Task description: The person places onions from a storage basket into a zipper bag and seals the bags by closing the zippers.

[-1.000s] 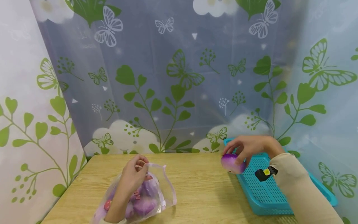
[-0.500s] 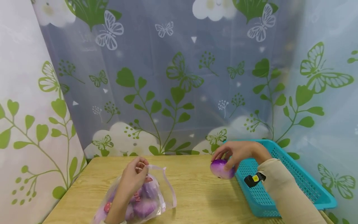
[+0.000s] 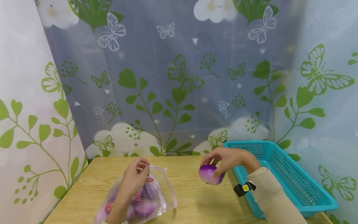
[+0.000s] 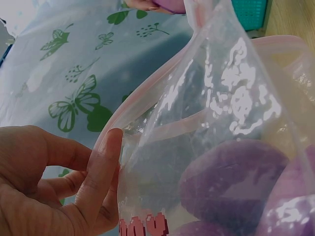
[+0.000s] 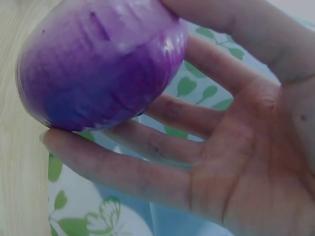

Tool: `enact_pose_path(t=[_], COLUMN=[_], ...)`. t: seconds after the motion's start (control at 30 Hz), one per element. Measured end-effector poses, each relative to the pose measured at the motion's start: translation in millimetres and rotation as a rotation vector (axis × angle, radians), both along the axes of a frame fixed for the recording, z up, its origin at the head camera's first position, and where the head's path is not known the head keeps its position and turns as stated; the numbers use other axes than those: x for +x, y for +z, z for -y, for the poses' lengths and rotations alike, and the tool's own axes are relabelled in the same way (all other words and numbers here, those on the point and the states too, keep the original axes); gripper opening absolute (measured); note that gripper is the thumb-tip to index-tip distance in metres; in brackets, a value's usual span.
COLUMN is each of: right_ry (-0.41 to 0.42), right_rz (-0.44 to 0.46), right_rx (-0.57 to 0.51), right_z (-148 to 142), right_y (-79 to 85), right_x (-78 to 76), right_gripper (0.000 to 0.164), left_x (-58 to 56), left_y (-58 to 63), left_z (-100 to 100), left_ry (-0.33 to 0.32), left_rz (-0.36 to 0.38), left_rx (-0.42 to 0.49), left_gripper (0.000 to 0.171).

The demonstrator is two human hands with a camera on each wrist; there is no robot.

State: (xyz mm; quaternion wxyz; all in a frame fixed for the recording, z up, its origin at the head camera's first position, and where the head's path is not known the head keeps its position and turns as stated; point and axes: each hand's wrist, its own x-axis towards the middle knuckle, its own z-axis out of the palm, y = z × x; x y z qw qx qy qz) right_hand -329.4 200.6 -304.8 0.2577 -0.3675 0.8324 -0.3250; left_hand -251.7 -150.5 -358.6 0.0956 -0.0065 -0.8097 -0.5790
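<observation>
Between the thumb and fingers of my right hand (image 3: 230, 160) is a glossy, rounded purple object (image 3: 210, 175), paler toward one end. It hangs over the table just left of the basket, and its ridged skin fills the upper part of the right wrist view. My left hand (image 3: 135, 175) pinches the upper edge of a clear plastic bag (image 3: 167, 189) with a pink rim. Through the film show several purple rounded things (image 4: 231, 179), pink lettering (image 4: 145, 223) and a small red shape (image 3: 108, 207). The bag's mouth gapes toward the right.
A turquoise perforated basket (image 3: 293, 174) stands at the right of the wood-grain table (image 3: 181, 165), with my right sleeve (image 3: 271, 189) crossing its near-left side. Patterned curtains (image 3: 181, 77) hang behind the table and along both sides.
My right hand has moved left with the purple object, from beside the basket's far-left corner to over the table. The left hand keeps its hold on the bag.
</observation>
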Motion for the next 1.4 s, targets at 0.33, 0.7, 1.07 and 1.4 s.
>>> enact_pose_path(t=[0.33,0.7,1.07,1.4], right_ry=[0.116,0.168,0.169,0.094], right_rz=[-0.056,-0.124,-0.229,-0.234], right_rx=[-0.090,-0.166,-0.234,-0.277], right_z=[22.8,41.6,69.7,97.2], right_y=[-11.1,-22.9,-40.2,-53.5], right_x=[1.2,8.3,17.6,24.9], right_gripper=[0.047,0.050,0.051,0.054], left_x=[-0.4,-2.2,-3.1,-2.8], left_y=[-1.3,-3.7,-3.7,-3.6], left_z=[0.8,0.1,1.5,0.7], left_ry=[-0.005,-0.017,-0.019,-0.016], left_rz=[-0.011,-0.026,-0.029,-0.036], left_rx=[-0.003,0.000,-0.013,-0.014], left_gripper=[0.011,0.012,0.012,0.011])
